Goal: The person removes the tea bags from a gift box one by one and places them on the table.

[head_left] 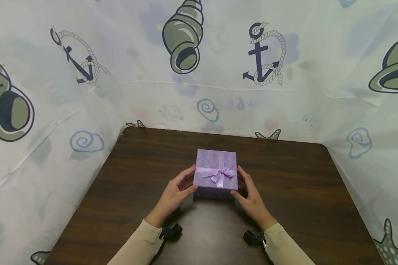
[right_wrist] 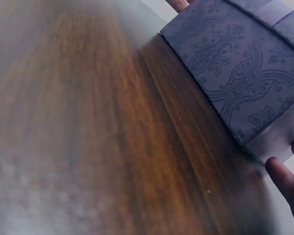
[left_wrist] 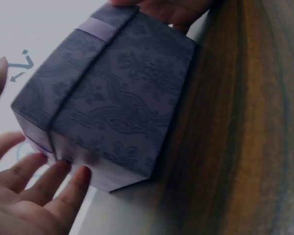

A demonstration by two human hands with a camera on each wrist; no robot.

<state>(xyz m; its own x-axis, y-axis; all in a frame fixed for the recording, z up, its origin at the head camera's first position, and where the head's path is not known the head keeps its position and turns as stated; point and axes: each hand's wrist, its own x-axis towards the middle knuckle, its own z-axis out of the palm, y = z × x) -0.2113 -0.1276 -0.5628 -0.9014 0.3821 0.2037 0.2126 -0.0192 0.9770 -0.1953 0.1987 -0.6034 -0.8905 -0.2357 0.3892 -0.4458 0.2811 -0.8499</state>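
A lilac gift box [head_left: 215,173] with a damask pattern, a lid and a ribbon bow [head_left: 221,173] sits on the dark wooden table, between the two hands. My left hand [head_left: 175,191] is at its left side; in the left wrist view its fingertips [left_wrist: 81,174] touch the box's side, and the thumb stands apart from it. At the right side is my right hand [head_left: 252,198], its thumb near the front right corner. Its fingertips [right_wrist: 277,166] are right at the box's side in the right wrist view. The lid is on, so the inside is hidden.
The brown table [head_left: 146,162] runs back to a white cloth backdrop [head_left: 136,44] printed with shells, anchors and starfish, which also hangs along both sides. Each wrist wears a black strap-on device [head_left: 172,232] over a beige sleeve [head_left: 139,241].
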